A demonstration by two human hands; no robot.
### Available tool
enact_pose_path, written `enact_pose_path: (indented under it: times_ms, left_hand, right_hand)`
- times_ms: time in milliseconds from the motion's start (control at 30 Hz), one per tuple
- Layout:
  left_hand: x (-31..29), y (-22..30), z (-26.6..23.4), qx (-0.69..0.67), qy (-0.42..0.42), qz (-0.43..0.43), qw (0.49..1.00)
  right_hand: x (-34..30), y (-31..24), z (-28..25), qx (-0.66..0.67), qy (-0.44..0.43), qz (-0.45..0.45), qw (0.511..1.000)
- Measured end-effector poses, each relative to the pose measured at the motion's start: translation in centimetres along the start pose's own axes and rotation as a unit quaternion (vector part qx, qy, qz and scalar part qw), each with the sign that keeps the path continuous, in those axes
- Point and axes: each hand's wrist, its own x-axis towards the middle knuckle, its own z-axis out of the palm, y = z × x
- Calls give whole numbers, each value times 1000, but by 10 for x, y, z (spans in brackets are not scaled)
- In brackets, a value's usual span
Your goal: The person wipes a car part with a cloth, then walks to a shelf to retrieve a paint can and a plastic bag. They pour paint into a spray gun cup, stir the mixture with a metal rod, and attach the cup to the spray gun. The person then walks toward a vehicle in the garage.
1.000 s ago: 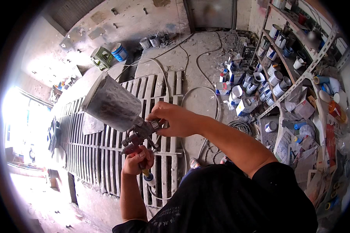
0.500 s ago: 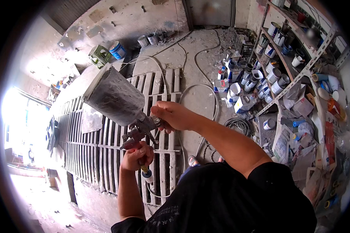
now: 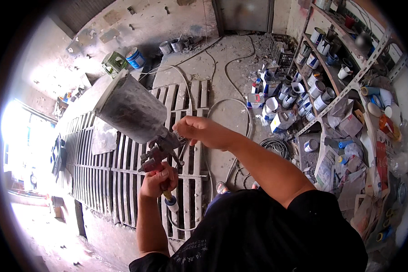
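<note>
My left hand (image 3: 157, 180) is closed round the handle of a paint spray gun (image 3: 161, 154), holding it up in front of me. A big, dust-coated cup (image 3: 133, 109) sits on the gun and tilts to the upper left. At the gun's end, my right hand (image 3: 199, 131) has its fingers and thumb curled about the round metal front fitting; the fingertips are partly hidden. From below the handle, a hose connector (image 3: 171, 204) with a pale sleeve hangs down, joined to an air hose.
Slatted floor grating (image 3: 109, 170) lies beneath the gun. Pale hoses (image 3: 247, 113) loop over the floor, and a coiled hose (image 3: 276, 147) lies right of my arm. Paint cans (image 3: 288, 97) crowd the floor beside a metal shelf (image 3: 337, 104). A blue bucket (image 3: 136, 59) stands by the far wall.
My right hand has shifted slightly and its fingers have turned at the gun's front fitting. The gun stays almost in place in my left hand.
</note>
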Motion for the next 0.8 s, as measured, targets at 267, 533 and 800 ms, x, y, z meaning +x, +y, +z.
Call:
enact_pose_path:
  times_ms: [267,533,800]
  left_hand:
    - [-3,-1,-2,15,30,-21,999]
    - [-7,-1,-4,32,47,-27,998]
    - [-7,-3,-6,78,41,-20,996]
  right_hand:
    - [2,-13,-3,10,-58,157,986]
    - [2,-2,3,-101,-57,12,993]
    - [-2,-1,6,-36,-48,-5,998]
